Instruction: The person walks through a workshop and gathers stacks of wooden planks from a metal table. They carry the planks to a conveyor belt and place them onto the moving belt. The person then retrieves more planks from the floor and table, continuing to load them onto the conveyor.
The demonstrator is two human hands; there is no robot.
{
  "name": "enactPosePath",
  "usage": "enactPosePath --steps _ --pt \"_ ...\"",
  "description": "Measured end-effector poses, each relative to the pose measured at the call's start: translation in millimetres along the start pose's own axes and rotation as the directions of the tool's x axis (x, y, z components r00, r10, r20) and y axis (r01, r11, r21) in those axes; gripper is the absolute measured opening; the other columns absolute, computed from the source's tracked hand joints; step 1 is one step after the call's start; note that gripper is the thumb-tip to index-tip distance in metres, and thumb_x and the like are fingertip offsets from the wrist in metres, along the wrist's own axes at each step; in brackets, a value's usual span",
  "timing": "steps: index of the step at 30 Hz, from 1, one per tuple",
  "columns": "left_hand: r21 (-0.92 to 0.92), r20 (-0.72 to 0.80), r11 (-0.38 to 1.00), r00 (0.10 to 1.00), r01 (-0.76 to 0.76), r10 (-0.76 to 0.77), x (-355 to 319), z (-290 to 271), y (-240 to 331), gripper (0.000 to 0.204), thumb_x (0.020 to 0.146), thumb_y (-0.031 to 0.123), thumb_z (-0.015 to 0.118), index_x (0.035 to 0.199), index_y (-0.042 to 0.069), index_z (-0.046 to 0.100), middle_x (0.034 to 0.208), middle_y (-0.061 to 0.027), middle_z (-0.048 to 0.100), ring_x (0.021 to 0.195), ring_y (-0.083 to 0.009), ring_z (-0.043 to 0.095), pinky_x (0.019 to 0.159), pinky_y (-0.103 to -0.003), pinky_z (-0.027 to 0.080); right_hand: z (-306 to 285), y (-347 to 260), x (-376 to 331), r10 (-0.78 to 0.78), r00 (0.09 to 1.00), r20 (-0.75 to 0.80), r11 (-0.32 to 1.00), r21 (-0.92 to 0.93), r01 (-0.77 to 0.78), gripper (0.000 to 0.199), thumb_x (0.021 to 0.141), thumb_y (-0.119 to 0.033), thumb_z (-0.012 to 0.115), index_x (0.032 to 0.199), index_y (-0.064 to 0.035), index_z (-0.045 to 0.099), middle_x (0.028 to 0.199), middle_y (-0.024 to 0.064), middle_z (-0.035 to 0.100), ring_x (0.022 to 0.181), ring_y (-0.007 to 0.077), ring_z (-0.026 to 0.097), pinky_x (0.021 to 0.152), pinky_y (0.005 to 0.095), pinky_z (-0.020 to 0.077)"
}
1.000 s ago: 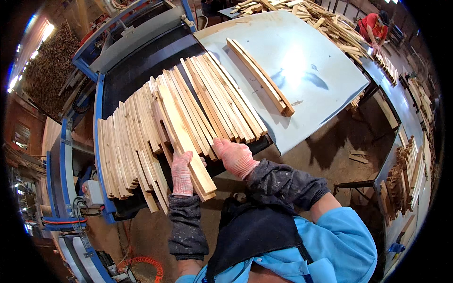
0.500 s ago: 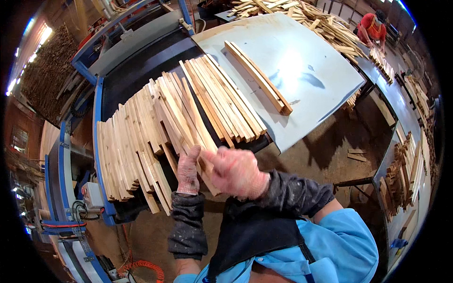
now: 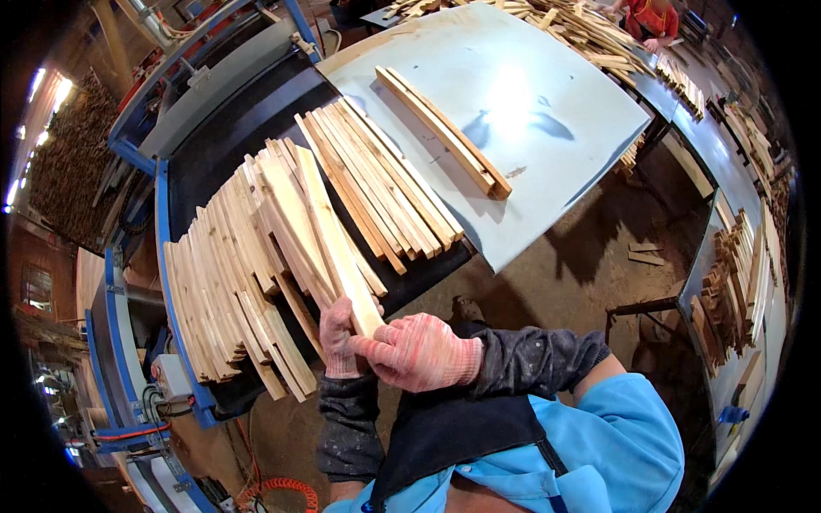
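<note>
Both of my hands wear pinkish knitted gloves and meet at the near end of a pale wooden strip [image 3: 332, 231]. My left hand [image 3: 339, 336] is closed on that end from the left side. From the right, my right hand [image 3: 423, 353] is closed round the same end, its fingers touching the left hand. The strip points away from me and lies over a row of wooden strips [image 3: 227, 265] on the black machine bed [image 3: 222, 115]. Just right of it, a second group of strips [image 3: 380, 175] lies side by side.
A pale metal sheet table [image 3: 573, 162] adjoins the bed, with two strips [image 3: 445, 132] on it. Blue machine framing [image 3: 162, 222] borders the left. Beyond are heaped offcuts [image 3: 590, 43], a person in red [image 3: 654, 19], and a side bench holding stacked strips [image 3: 735, 282].
My right hand has come down and left, closer to my left hand at the strip's end. The strip shows more plainly on top of the others. The whole view has shifted slightly.
</note>
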State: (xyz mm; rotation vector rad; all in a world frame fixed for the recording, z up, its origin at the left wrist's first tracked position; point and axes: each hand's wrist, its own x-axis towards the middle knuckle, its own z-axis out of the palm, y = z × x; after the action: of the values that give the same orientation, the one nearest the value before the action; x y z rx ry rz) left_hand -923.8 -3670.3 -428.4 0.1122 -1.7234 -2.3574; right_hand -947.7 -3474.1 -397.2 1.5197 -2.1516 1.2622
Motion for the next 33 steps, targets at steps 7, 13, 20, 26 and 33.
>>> enactPosePath --steps 7,13,20,26,33 --pt "0.155 -0.193 0.988 0.981 0.021 0.009 -1 -6 40 0.084 0.085 0.028 0.079 0.156 0.003 0.042 0.119 -0.0128 0.066 0.102 -0.0248 0.071 0.087 -0.039 0.065 0 71 1 0.486 0.857 -0.172 0.873 0.060 -0.484 0.065 0.095 -0.035 0.074 0.150 -0.0070 0.054 0.118 0.0190 0.071 0.105 0.0371 0.073 0.087 0.0441 0.0604" --pt "0.480 -0.252 0.872 0.967 0.098 0.030 30 -45 79 0.100 0.080 0.020 0.082 0.165 0.005 0.033 0.133 -0.0140 0.062 0.112 -0.0271 0.066 0.105 -0.036 0.056 0 88 -6 0.596 0.803 0.011 0.801 -0.086 -0.593 0.067 0.097 -0.038 0.069 0.155 -0.0112 0.048 0.129 0.0183 0.069 0.117 0.0388 0.069 0.098 0.0473 0.0560" --pt "0.764 -0.401 0.527 0.914 0.372 -0.064 75 -66 68 0.090 0.080 0.004 0.073 0.160 0.005 0.031 0.122 -0.0178 0.067 0.100 -0.0251 0.070 0.088 -0.034 0.059 -88 184 49 0.537 0.815 -0.218 0.682 -0.457 -0.571 0.066 0.096 -0.020 0.067 0.156 -0.0064 0.045 0.135 0.0195 0.066 0.123 0.0359 0.066 0.100 0.0474 0.0563" --pt "0.874 -0.281 0.418 0.960 0.248 0.018 82 -58 76 0.083 0.080 0.008 0.074 0.155 0.003 0.039 0.130 -0.0223 0.064 0.112 -0.0351 0.068 0.100 -0.039 0.057 -111 282 91 0.664 0.677 -0.316 0.316 -0.703 -0.638 0.075 0.098 -0.017 0.060 0.167 -0.0061 0.033 0.164 0.0242 0.042 0.148 0.0418 0.049 0.116 0.0488 0.0484" --pt "0.907 -0.417 0.122 0.901 0.404 0.121 91 -65 65 0.084 0.079 0.023 0.078 0.152 -0.001 0.046 0.141 -0.0272 0.058 0.128 -0.0409 0.060 0.110 -0.045 0.051 -109 347 103 0.896 0.425 -0.132 0.393 -0.213 -0.895 0.034 0.097 -0.023 0.065 0.122 0.0002 0.067 0.113 0.0239 0.076 0.109 0.0395 0.075 0.098 0.0467 0.0596"
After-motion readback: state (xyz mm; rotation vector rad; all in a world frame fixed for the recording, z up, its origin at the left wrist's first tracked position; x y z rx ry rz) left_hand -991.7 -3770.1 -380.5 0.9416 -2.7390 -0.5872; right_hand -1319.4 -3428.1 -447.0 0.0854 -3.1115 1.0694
